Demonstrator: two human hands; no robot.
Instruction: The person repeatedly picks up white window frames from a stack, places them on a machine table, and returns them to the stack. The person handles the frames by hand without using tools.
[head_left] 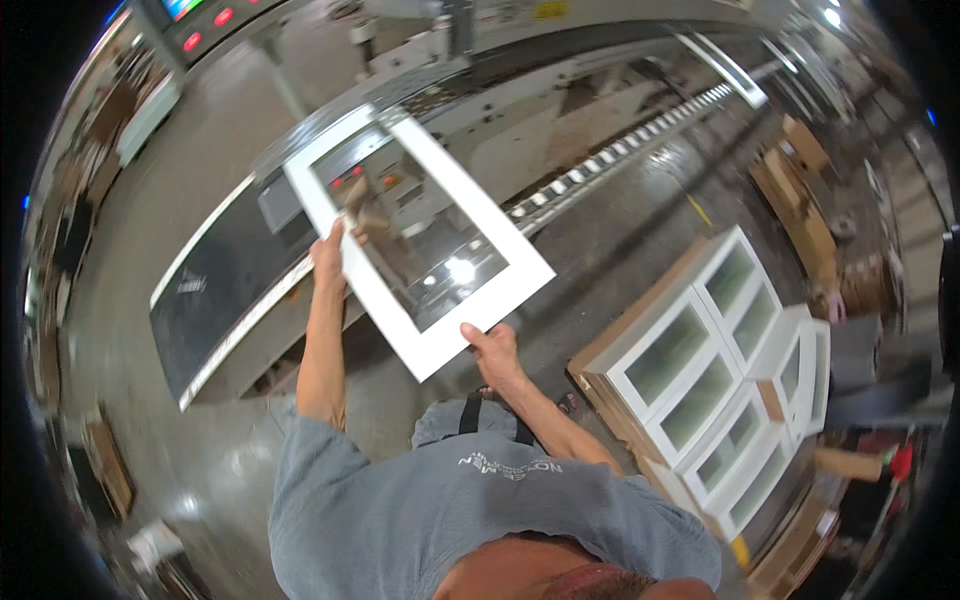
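A white cabinet door (pixel 480 315) with a shiny, glass-like middle is held up in front of me at a slant. Its far end lies over the edge of the machine (pixel 420 85). My left hand (pixel 327 258) grips the long left side of the frame, the thumb on its face. At the near right corner, my right hand (pixel 494 352) is closed on the short end, thumb on top; its other fingers are mostly hidden under the door.
More white glazed doors (pixel 690 370) lie stacked on cardboard to my right. A dark-topped table (pixel 235 280) stands at left. The roller track (pixel 620 150) runs along the machine, with another white frame (pixel 725 68) at its far end. Cardboard (pixel 795 215) stands at far right.
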